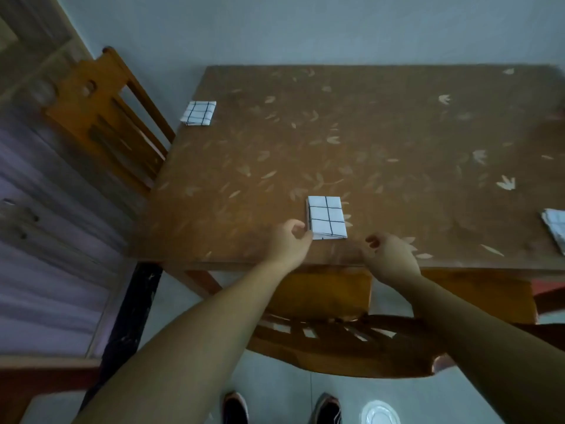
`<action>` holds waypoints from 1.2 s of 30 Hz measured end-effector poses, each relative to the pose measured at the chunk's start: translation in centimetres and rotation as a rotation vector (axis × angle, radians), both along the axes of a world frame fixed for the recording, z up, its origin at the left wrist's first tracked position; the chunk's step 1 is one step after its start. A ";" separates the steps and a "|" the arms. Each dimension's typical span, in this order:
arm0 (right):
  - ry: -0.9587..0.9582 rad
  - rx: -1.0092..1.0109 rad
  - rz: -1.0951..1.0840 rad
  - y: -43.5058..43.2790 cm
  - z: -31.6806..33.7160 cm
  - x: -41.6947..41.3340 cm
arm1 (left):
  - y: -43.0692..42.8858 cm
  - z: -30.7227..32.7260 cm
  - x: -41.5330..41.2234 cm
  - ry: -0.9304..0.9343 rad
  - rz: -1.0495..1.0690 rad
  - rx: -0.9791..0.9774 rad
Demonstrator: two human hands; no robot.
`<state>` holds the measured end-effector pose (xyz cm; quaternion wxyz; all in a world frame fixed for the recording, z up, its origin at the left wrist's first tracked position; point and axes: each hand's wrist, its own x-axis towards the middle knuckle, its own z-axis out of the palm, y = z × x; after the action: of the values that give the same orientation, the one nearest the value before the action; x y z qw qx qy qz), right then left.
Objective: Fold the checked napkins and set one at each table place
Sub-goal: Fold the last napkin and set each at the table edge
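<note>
Checked napkin [327,218] lies folded on table [367,133], left hand [289,241] at its corner.

Open tabletop [382,133] — near chair [321,347] seemingly close

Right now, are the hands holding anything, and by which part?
The right hand holds nothing. The left hand touches the near left corner of the folded checked napkin; whether it pinches it cannot be told.
</note>
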<state>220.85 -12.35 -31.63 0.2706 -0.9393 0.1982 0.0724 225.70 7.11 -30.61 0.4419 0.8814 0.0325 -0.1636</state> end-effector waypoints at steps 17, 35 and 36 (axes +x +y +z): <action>-0.150 0.323 -0.320 0.9 -5.4 5.3 | -4.0 -6.1 3.6 -0.059 0.238 0.066; -0.028 0.354 -0.237 0.9 -4.7 3.5 | -3.0 -6.0 1.5 -0.034 0.173 0.176; -0.021 0.345 -0.231 0.9 -4.7 3.3 | -2.8 -5.9 1.3 -0.034 0.167 0.179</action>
<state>224.18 -11.45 -36.36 0.4360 -0.8506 0.2867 0.0641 227.02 4.27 -36.56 0.3740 0.9143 0.1128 -0.1074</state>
